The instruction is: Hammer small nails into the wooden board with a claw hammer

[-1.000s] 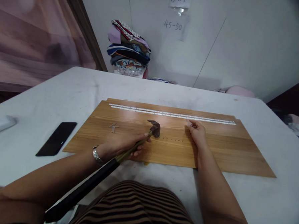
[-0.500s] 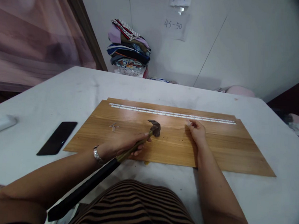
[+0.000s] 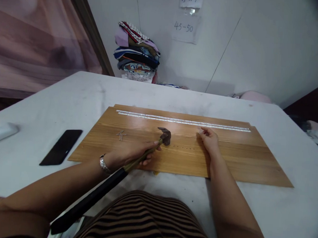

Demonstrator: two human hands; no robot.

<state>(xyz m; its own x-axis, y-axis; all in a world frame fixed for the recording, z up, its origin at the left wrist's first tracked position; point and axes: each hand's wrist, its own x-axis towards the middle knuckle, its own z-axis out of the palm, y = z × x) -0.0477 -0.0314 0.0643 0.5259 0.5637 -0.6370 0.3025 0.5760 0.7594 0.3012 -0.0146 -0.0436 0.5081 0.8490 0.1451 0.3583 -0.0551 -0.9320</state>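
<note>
My left hand (image 3: pixel 134 152) is wrapped around a claw hammer (image 3: pixel 165 136) high on its shaft, just below the head. The hammer head rests on or just over a wooden board (image 3: pixel 242 159); its black grip slants back towards my body. Farther right, my right hand (image 3: pixel 211 141) pinches a small whitish piece (image 3: pixel 201 131) above the board, too small to name. A short row of dark dots (image 3: pixel 184 147), nail heads or holes, runs between the hammer head and my right hand. Several loose nails (image 3: pixel 121 135) lie in a small heap on the board's left part.
Two white measuring strips (image 3: pixel 180 121) run along the board's far side. On the white table (image 3: pixel 91 94), a black phone (image 3: pixel 61 147) lies left of the board, with a white object (image 3: pixel 1 130) beyond it. Folded clothes (image 3: pixel 137 55) are stacked against the wall.
</note>
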